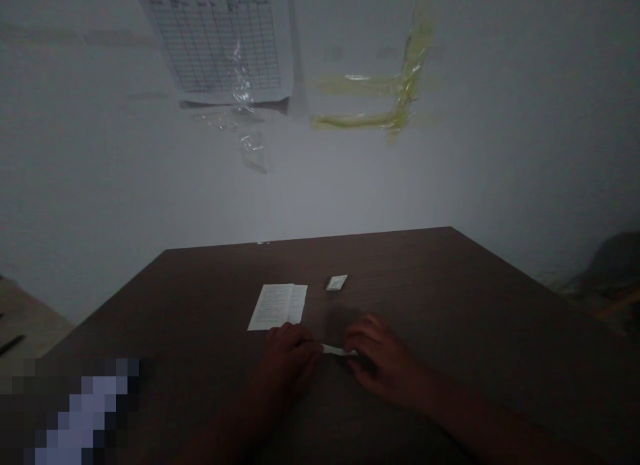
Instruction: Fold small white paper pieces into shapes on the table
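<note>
Between my two hands, low over the dark brown table (pixel 210 358), is a thin white strip of paper (pixel 334 350), seen almost edge-on. My left hand (pixel 291 350) is closed on its left end, fingers curled. At the right end, my right hand (pixel 376 355) pinches the strip between thumb and fingers. Just beyond my left hand lie printed paper sheets (pixel 274 306), partly overlapping. A small pale folded piece (pixel 337 282), with faint marks on it, rests farther back on the table. Dim light hides the finger details.
A pixelated pale object (pixel 83 412) covers the table's lower left. Behind the table stands a white wall (pixel 325 185) bearing a taped printed chart (pixel 220 45) and yellowed tape (pixel 360 120). A dark shape (pixel 617 265) is at the far right.
</note>
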`<state>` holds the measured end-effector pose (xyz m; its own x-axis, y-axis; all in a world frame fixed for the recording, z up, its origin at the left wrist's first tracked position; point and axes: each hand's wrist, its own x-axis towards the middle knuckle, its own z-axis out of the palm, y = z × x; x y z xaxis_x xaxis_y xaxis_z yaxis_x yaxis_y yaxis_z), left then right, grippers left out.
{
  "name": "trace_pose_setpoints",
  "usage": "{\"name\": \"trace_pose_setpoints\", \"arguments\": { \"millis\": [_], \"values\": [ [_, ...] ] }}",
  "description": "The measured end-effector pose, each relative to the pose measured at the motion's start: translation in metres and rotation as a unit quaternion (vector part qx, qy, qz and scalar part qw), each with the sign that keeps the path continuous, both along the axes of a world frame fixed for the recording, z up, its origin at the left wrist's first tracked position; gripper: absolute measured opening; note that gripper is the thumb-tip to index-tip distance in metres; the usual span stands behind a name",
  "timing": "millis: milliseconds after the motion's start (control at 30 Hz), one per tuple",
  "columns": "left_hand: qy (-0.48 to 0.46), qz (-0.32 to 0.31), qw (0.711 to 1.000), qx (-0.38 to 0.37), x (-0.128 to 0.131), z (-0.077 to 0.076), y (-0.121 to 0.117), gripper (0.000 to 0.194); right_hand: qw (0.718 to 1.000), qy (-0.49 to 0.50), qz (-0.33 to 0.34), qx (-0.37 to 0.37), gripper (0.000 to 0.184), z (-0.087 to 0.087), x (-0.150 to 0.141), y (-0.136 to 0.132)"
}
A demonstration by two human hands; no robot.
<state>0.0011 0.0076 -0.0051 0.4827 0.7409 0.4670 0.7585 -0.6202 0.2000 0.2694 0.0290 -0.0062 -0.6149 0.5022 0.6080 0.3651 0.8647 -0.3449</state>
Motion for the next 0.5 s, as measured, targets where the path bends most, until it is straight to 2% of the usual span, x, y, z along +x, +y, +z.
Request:
{"name": "trace_pose_setpoints", "arguments": {
  "millis": [167, 300, 400, 500],
  "values": [
    [0.027, -0.004, 0.999, -0.022, 0.003, 0.0, -0.003, 0.026, 0.999, -0.043, -0.012, 0.031, 0.017, -0.005, 0.0, 0.0],
    [0.051, -0.027, 0.995, -0.076, 0.005, 0.012, -0.01, 0.033, 0.992, -0.105, -0.064, 0.032, 0.013, -0.009, 0.004, 0.001],
    [0.057, -0.079, 0.988, -0.118, 0.006, 0.017, -0.012, 0.025, 0.983, -0.143, -0.117, -0.007, 0.014, -0.01, 0.006, 0.001],
    [0.073, -0.106, 0.981, -0.146, 0.006, 0.014, -0.012, 0.024, 0.982, -0.119, -0.129, -0.064, 0.014, -0.013, 0.007, 0.003]
  ]
}}
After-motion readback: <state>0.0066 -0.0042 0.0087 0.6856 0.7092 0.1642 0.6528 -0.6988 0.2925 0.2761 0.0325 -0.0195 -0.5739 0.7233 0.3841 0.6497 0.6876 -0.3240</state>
